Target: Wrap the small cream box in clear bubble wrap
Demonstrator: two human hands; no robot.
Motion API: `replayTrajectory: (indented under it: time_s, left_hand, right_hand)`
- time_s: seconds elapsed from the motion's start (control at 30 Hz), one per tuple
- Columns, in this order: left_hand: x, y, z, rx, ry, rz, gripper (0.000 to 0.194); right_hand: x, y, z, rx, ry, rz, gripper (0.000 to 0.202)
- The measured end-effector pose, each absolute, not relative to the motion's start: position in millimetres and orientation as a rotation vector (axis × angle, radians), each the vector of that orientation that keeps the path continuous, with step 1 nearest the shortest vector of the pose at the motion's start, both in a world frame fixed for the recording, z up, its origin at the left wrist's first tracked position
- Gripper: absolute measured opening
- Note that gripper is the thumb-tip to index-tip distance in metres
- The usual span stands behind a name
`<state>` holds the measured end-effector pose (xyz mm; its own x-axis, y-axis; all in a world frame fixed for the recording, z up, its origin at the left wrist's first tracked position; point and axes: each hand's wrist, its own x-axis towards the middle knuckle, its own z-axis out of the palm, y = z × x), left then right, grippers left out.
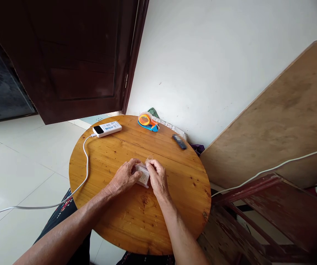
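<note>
A small clear, whitish box (143, 176) sits on the round wooden table (114, 217), between my two hands. My left hand (126, 176) grips the box from its left side, with the thumb over the top. My right hand (157, 176) is at the box's upper right edge, thumb and fingers pinched together. A thin, clear strip (149, 159) shows by the right fingertips; its full shape is too small to make out.
A white power bank (107, 129) with a white cable (86, 162) lies at the back left. An orange and blue tape dispenser (148, 122) and a blurred dark object (180, 141) rest near the back edge. A wooden board (280, 110) leans on the wall.
</note>
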<state>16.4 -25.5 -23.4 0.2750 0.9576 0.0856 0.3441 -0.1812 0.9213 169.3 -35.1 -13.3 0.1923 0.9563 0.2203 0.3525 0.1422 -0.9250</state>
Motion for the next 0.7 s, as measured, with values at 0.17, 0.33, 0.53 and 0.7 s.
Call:
replayTrajectory:
  time_s: [0.17,0.33,0.53,0.7]
  left_hand:
    - [17.3,-23.7,-23.5,1.700,1.181,0.870,0.042]
    - [17.6,-22.6,-20.9,1.697,1.198,0.878,0.038]
    - [19.6,-23.6,-17.2,1.757,1.279,0.817,0.037]
    - [22.6,-25.3,-19.6,1.802,1.325,0.864,0.033]
  right_hand:
    - [167.3,-35.4,-11.0,-1.396,-1.334,0.752,0.029]
    - [162.7,-40.7,-5.8,-1.422,-1.393,0.703,0.028]
    - [164.0,-42.5,-12.3,-1.454,-1.465,0.496,0.021]
    - [165.1,-44.9,-15.8,-1.472,-1.605,0.265,0.019]
